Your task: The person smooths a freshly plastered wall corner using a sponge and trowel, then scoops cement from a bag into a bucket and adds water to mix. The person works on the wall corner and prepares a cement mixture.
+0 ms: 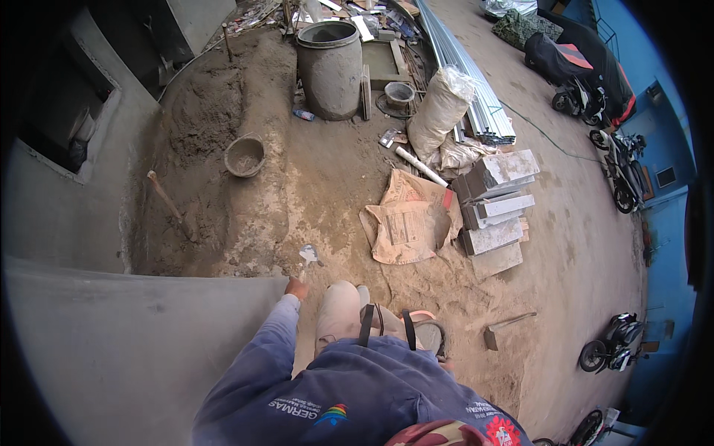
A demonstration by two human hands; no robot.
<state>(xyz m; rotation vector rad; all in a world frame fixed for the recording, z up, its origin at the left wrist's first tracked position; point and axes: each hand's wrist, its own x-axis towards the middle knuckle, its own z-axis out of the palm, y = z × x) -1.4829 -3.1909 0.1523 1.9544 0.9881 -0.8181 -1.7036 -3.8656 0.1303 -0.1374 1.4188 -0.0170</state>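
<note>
My left hand [297, 288] is closed round the handle of a trowel [309, 254], whose metal blade points away from me over the sandy ground. A grey wall stands close along the left of that arm. On my right side, a round bucket [429, 336] with grey contents shows partly beyond my shirt, with a bit of orange at its far edge. Only a sliver of my right hand [445, 363] appears beside the bucket's near edge. Its fingers are mostly hidden by my clothing, so its grip does not show.
Ahead lie a torn paper sack [405, 229], stacked grey blocks [497, 178] and a full white sack [439, 111]. A bucket [245, 154] sits left near a dirt heap, a large drum [329, 70] beyond. A hammer-like tool [506, 331] lies right; motorcycles [613, 342] line the blue wall.
</note>
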